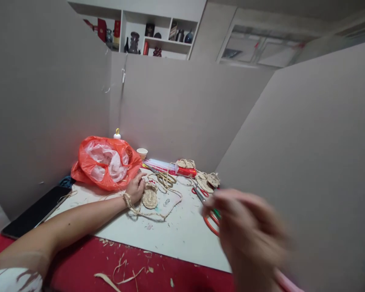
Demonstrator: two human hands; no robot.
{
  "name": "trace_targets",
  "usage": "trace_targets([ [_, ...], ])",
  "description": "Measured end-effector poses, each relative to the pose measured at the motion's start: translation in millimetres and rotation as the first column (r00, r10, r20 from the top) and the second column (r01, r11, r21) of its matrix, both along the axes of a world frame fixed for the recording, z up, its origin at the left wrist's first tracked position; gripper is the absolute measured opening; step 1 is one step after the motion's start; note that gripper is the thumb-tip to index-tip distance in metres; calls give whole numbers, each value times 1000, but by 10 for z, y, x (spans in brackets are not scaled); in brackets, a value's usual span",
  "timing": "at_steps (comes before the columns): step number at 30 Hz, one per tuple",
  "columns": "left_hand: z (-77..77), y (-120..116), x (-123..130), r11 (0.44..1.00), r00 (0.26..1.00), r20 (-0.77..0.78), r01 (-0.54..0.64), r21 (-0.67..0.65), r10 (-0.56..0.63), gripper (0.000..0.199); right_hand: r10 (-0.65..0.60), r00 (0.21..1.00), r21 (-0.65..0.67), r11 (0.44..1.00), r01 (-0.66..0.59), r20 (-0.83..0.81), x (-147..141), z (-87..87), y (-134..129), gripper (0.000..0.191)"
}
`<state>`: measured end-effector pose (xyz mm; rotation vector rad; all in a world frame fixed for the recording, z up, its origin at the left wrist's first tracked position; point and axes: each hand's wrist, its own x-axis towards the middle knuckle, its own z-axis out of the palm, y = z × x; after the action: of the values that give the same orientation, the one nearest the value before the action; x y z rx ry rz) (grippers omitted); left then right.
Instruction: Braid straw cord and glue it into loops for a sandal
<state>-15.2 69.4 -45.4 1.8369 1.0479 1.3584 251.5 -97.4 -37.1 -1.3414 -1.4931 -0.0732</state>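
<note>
My left hand (136,189) lies on the white board against the left edge of a small woven straw sandal (150,197), its fingers stretched out. The sandal lies flat, with small red and white bits at its upper end. A braided straw cord (164,218) loops by my left wrist and runs round the sandal. Close to the camera, my right hand (249,227) is raised and smeared by motion; whether it holds anything cannot be made out. Behind it lie orange-handled scissors (211,225), partly hidden.
A red plastic bag (109,164), a paper cup (142,153) and gold-handled scissors (166,179) stand or lie around the board (188,243). More straw sandals (205,180) lie at the back right. A black phone-like slab (33,211) is at left. Grey partitions (176,101) enclose the table.
</note>
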Motion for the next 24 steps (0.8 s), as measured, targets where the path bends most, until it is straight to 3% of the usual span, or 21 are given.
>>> trace_targets([
  [4, 15, 30, -28, 996, 995, -51, -78, 39, 80, 31, 48, 987, -45, 997, -56, -155, -564, 184, 518, 42],
  [7, 24, 62, -66, 995, 989, -117, -85, 47, 90, 32, 71, 988, -59, 995, -79, -137, -638, 168, 651, 40],
  [12, 21, 140, -106, 1000, 954, -300, -4, -7, 2, 32, 93, 993, -136, 985, -102, -71, -586, 89, 644, 38],
  [16, 75, 206, -85, 998, 891, -452, 23, -52, -44, 27, 219, 975, -259, 945, -200, 46, -747, 126, 590, 29],
  [19, 149, 240, -42, 998, 841, -539, 13, -67, -47, 32, 308, 941, -333, 910, -248, 139, -860, 142, 538, 32],
  [22, 226, 270, 10, 998, 802, -595, 16, -65, -52, 33, 340, 917, -371, 895, -248, 210, -884, 125, 522, 6],
  [24, 273, 294, 34, 998, 782, -621, 30, -56, -58, 33, 327, 916, -380, 897, -225, 230, -850, 115, 538, 11],
])
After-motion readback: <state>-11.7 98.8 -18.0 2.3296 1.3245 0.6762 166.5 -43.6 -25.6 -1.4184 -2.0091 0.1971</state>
